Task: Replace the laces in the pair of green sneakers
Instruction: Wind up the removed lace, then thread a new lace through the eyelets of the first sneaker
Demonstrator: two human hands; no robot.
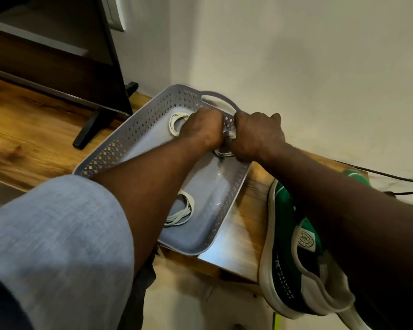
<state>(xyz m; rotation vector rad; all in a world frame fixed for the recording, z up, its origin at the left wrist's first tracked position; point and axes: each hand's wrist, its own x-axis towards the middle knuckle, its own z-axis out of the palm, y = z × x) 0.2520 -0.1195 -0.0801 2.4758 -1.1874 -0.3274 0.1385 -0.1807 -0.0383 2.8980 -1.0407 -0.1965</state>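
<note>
Between your two fists, at the far end of the grey tray (110, 148), a white lace (229, 135) shows in the narrow gap, with a loop of it hanging out just below. Your left hand (200, 129) and your right hand (258, 136) are both knuckles-up with fingers curled tight around that lace, nearly touching each other, just under the tray's cut-out handle (216, 102). Two more coiled laces lie loose on the tray floor: one coil (175, 123) just beside your left hand, another coil (181, 210) at the near end, partly under your left forearm. To the right of the tray, a green sneaker (286, 234) with a white sole lies on its side at the edge of the wooden table (34, 139), its heel hanging past the edge, under your right forearm. Beyond that forearm a green and white patch (354, 176) peeks out; you cannot tell from this view whether it is the other shoe. A black TV foot (91, 126) stands left of the tray, a dark cable (391, 177) runs along the wall on the right, and your blue-grey sleeve (57, 234) fills the near left corner.
</note>
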